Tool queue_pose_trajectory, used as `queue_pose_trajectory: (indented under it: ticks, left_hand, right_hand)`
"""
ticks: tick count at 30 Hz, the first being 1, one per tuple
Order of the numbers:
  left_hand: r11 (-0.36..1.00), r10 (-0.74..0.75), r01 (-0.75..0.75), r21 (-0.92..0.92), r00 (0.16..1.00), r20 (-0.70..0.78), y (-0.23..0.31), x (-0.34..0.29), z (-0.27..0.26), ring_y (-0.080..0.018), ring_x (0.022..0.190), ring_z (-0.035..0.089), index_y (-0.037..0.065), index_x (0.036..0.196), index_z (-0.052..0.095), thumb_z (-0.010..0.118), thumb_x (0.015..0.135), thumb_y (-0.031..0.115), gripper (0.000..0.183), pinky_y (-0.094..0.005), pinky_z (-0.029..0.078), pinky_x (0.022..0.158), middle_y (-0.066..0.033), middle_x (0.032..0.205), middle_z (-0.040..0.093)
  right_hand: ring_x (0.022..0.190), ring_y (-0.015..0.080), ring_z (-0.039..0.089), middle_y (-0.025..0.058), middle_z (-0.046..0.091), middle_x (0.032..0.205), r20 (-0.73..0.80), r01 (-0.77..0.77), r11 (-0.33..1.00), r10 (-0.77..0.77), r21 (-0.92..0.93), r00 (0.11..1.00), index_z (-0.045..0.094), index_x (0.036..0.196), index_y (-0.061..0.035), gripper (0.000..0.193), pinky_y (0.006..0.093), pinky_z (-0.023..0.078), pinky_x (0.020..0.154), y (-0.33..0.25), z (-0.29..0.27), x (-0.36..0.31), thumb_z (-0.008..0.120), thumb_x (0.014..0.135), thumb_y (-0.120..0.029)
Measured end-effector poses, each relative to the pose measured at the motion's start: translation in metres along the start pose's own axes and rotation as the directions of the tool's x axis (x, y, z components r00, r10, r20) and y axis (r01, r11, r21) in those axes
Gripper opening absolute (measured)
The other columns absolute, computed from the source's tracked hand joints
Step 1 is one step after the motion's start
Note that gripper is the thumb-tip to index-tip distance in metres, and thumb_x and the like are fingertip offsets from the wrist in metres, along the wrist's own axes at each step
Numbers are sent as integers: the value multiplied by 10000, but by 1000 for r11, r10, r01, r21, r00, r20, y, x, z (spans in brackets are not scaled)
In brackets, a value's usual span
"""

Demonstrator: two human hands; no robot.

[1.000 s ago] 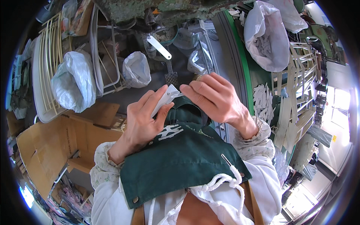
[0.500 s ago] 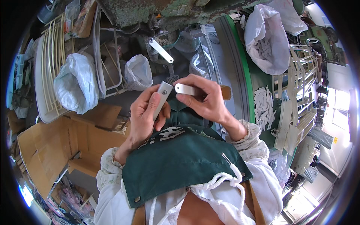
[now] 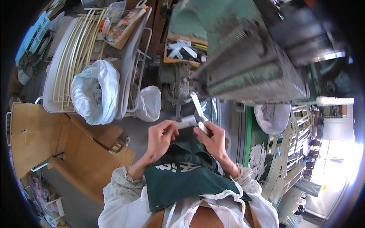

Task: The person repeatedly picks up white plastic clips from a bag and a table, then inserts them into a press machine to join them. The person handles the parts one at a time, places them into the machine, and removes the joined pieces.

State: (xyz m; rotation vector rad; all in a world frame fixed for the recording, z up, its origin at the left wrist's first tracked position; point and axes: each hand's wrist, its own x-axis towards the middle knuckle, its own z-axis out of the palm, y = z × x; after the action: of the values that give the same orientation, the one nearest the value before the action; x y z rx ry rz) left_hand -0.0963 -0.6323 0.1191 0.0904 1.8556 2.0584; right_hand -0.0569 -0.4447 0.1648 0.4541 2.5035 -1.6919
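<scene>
Evidently, left hand point(image 3: 161, 137): closed on a blurred pale strip point(image 3: 187, 122).
Right hand point(image 3: 213, 140): pinched a holed white strip point(image 3: 203, 128).
Both strips: just beside each other, before the green apron point(image 3: 171, 193).
Strip handling: seemingly two-handed, calling for steady grips.

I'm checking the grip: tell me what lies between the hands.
In the head view, a white piece extends from the left hand toward a white strip in the right hand; whether piece meets strip is unclear.
</scene>
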Motion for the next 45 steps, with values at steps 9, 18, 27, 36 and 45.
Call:
queue_pose_trajectory:
  ticks: [9, 18, 27, 36, 45]
  left_hand:
    - [670, 693, -433, 603, 656, -300, 9, 207, -49, -228, 817, 507, 94, 888, 705, 659, 828, 119, 80, -370, 368, 744, -11, 792, 637]
    - [592, 642, -434, 679, 763, -71, -5, 297, -22, -231, 937, 483, 133, 879, 725, 765, 709, 146, 176, -389, 342, 807, 21, 920, 593]
    - [359, 718, -581, 730, 672, 182, 0, 296, -44, -263, 985, 485, 89, 1093, 659, 756, 683, 178, 430, -391, 365, 858, -32, 1032, 573]
    - [286, 653, -668, 687, 660, 371, 8, 294, -23, -224, 1010, 456, 166, 1009, 717, 733, 692, 181, 318, -386, 335, 890, -7, 972, 532]
    - [443, 758, -615, 653, 646, 95, 14, 224, -43, -270, 968, 506, 103, 959, 687, 712, 736, 156, 230, -400, 361, 867, -55, 960, 579]
  right_hand:
    - [732, 61, 583, 36, 645, 783, -72, -36, 998, 39, 55, 997, 646, 963, 43, 137, 197, 462, 675, 24, -27, 27, 620, 868, -53]
    - [726, 94, 567, 54, 632, 795, -216, 167, 791, -353, -589, 910, 634, 885, 35, 77, 223, 455, 645, 132, -81, 71, 605, 857, -31]
    - [720, 102, 564, 52, 631, 794, -86, 160, 769, -269, -619, 959, 634, 891, 35, 84, 229, 454, 641, 156, -74, 143, 604, 858, -36]
    - [713, 109, 561, 50, 630, 793, -24, 221, 771, -293, -597, 956, 634, 896, 35, 91, 235, 452, 637, 163, -60, 213, 603, 859, -42]
    - [707, 117, 558, 48, 629, 792, 116, -54, 965, 25, 257, 993, 633, 902, 35, 98, 241, 451, 633, 43, -47, 106, 602, 859, -48]
